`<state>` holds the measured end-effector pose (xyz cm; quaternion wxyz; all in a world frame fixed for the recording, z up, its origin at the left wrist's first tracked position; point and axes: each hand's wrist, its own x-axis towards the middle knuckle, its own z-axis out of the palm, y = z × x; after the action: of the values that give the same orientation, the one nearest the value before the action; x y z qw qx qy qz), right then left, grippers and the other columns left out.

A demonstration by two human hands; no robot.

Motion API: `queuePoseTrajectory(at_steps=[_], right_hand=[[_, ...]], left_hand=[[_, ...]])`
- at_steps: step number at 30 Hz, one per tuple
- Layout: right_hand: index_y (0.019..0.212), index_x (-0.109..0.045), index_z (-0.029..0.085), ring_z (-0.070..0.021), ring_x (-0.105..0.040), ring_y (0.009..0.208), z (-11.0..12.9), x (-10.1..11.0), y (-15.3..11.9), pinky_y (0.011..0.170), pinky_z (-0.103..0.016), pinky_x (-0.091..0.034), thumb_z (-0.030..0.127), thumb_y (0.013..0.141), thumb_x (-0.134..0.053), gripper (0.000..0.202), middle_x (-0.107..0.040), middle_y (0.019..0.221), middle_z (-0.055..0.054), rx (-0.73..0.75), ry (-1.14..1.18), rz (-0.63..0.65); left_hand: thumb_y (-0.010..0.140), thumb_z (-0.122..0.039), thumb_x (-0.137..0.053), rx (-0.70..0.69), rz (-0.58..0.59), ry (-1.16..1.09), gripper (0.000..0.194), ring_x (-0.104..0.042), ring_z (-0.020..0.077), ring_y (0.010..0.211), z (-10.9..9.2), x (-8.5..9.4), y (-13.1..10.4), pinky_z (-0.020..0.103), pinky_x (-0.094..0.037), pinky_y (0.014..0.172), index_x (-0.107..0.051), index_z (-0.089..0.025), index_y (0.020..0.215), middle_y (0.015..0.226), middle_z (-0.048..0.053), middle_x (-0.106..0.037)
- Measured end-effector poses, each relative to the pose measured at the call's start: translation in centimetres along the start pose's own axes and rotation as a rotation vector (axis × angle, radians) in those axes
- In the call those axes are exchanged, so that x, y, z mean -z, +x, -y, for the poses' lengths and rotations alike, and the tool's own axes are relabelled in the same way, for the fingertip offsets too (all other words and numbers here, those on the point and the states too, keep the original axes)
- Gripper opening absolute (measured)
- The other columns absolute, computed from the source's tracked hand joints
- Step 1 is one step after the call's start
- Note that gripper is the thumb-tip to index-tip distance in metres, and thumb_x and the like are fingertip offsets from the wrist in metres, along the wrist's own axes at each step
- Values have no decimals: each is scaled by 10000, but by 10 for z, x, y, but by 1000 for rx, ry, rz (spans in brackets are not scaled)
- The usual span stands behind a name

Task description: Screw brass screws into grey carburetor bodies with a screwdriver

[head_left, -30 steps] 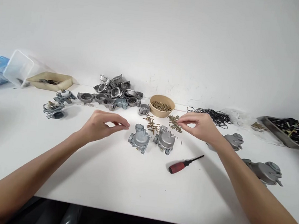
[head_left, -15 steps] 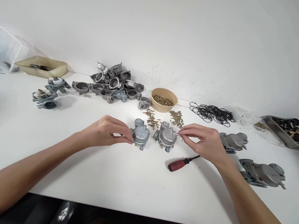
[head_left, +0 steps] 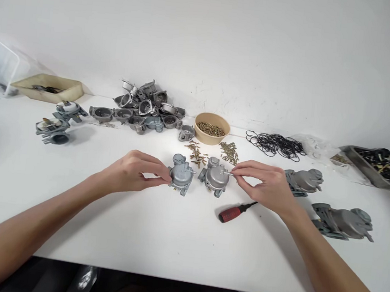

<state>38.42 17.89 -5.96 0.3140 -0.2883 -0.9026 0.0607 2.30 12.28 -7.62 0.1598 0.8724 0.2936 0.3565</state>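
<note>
Left hand: The thumb and fingers of the left hand (head_left: pixel 139 172) are brought together at the left flank of the left casting (head_left: pixel 181 175); whether it is gripped or merely steadied cannot be told.
Right hand: The fingertips of the right hand (head_left: pixel 264 183) are nearly closed at the thin spout of the right casting (head_left: pixel 217 176); whether the spout or some small part is pinched cannot be told.
Paired castings: Both are set side by side, slightly apart, rounded bowls upward, between the hands, presumably so that each can be reached without crossing arms.
Screwdriver: The red-handled screwdriver (head_left: pixel 231 214) is laid just nearer than the right casting, its shaft partly hidden by the right hand; it seems to be kept there for quick pickup.
Screws: Loose brass-coloured screws (head_left: pixel 197 157) are spread just beyond the castings, probably for easier picking than from the tan bowl (head_left: pixel 211 140) behind them, where more are held.
Right side: Two more castings (head_left: pixel 347 222) are stood apart, out of the working space; black rings (head_left: pixel 275 146) are heaped farther away.
Left side: Open metal cups (head_left: pixel 146 106) are piled against the wall, apparently as stock; two open bodies (head_left: pixel 52 130) are placed farther left.
</note>
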Motion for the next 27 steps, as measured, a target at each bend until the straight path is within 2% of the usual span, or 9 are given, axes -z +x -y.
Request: queuePoseTrajectory(at_steps=[2,5,11,19,27], right_hand=[[900,-756,206,-139,-702,872,0,0,0,493,-200,-531,182,999,-576,207,-714,993,9,4,1,2],[894,-740,203,-124,-699,870,-2,1,0,527,-189,-542,158,991,-590,184,-713,990,25,25,-9,-5],[900,-684,208,-130,-695,860,0,5,1,729,-237,-573,136,994,-587,153,-706,941,39,38,6,0],[952,-658,208,-91,-664,762,2,7,-2,699,-207,-553,158,984,-617,72,-684,942,34,-56,52,44],[993,-635,189,-54,-628,756,1,4,-3,654,-167,-494,81,957,-627,115,-666,931,47,-11,49,21]], left_hand=[[987,-222,-672,-6,11,1,114,-752,159,771,0,0,0,211,-634,735,-781,-204,961,928,35,-781],[983,-194,-675,-13,28,3,91,-747,146,780,-1,1,0,201,-622,739,-765,-197,970,939,25,-778],[965,-166,-699,-2,32,16,51,-735,128,769,-1,1,0,190,-607,749,-739,-193,980,929,8,-771],[967,-162,-696,-25,38,4,75,-745,137,804,1,1,0,197,-614,763,-760,-197,984,960,15,-774],[948,-141,-713,-67,25,23,106,-740,132,799,3,0,0,199,-606,727,-769,-216,999,983,10,-771]])
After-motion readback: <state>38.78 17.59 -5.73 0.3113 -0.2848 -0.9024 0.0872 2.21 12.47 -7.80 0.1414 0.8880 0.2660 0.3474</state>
